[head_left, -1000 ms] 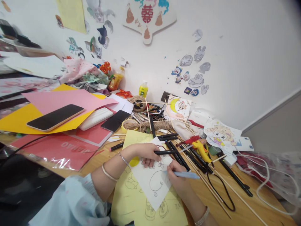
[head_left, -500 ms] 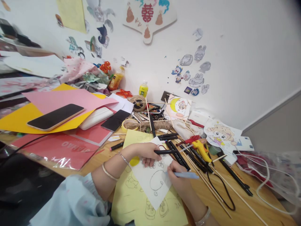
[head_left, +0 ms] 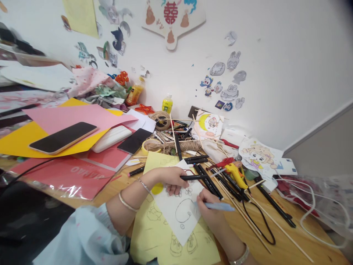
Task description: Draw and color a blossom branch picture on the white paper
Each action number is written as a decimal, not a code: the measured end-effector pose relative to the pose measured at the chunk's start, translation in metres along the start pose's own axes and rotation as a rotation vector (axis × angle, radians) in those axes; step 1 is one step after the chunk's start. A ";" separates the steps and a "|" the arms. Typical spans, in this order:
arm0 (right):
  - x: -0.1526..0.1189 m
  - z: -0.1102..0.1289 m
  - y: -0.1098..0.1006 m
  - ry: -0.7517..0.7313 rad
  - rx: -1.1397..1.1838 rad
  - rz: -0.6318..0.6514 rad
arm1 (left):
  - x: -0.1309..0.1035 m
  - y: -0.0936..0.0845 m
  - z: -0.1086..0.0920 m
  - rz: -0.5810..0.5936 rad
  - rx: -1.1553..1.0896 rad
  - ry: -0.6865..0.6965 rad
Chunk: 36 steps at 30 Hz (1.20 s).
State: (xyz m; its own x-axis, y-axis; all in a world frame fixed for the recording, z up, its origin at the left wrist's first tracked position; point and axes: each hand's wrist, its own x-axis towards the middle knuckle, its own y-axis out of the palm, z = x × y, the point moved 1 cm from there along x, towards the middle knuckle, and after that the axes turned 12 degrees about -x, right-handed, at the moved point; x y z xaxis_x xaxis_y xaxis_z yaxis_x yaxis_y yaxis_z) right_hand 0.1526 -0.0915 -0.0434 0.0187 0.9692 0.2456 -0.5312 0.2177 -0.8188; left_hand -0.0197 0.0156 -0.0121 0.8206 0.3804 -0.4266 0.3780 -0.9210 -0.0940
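My right hand (head_left: 209, 211) grips a light blue pen (head_left: 220, 207) whose tip is hidden behind the fingers. It rests at the right edge of a white sheet (head_left: 182, 230), which bears small flowers and a large curved outline. My left hand (head_left: 172, 178) lies across the sheet's upper part, its fingers curled, with a black marker (head_left: 193, 177) sticking out to the right from between them. Under the white sheet lies a yellow sheet (head_left: 149, 243) with line drawings, including a pair of shoes.
Black markers (head_left: 206, 180) and thin wooden sticks (head_left: 281, 230) lie to the right, near a yellow glue gun (head_left: 235, 176). Twine (head_left: 162, 120) and a tape roll (head_left: 151, 146) sit behind. Phones (head_left: 63, 137) and coloured papers (head_left: 63, 116) are on the left.
My right hand and the blue pen have shifted very slightly. The whole view has moved a little; the left hand stays in place on the sheet.
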 end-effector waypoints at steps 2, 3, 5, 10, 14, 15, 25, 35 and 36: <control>-0.001 0.000 0.000 0.002 0.016 0.014 | 0.000 0.000 0.000 0.005 0.001 -0.001; -0.001 0.000 0.001 0.005 0.028 0.019 | 0.000 0.000 0.001 0.005 0.003 -0.003; -0.002 0.000 0.001 0.008 0.046 0.013 | 0.000 -0.001 0.001 0.002 0.007 -0.007; -0.002 0.001 0.000 0.017 0.040 0.017 | 0.000 -0.001 0.002 0.002 0.009 -0.001; -0.003 0.001 0.000 0.027 0.066 0.041 | -0.001 0.000 0.001 -0.004 0.018 -0.003; -0.003 0.000 0.000 0.029 0.066 0.037 | -0.001 0.000 0.001 -0.005 0.020 -0.005; -0.007 0.004 -0.002 -0.048 0.095 0.081 | -0.004 0.001 -0.002 -0.004 0.023 0.000; -0.010 0.006 -0.003 -0.102 0.018 0.113 | -0.003 0.002 -0.003 -0.003 0.022 -0.002; -0.010 0.006 -0.003 -0.100 0.020 0.115 | -0.003 0.002 -0.004 -0.003 0.021 -0.002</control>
State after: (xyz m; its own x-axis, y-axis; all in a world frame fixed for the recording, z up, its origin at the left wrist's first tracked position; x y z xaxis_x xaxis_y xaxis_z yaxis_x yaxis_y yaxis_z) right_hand 0.1487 -0.1022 -0.0403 -0.1273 0.9710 0.2024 -0.5416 0.1029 -0.8343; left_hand -0.0202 0.0128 -0.0075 0.8183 0.3834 -0.4283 0.3716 -0.9213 -0.1148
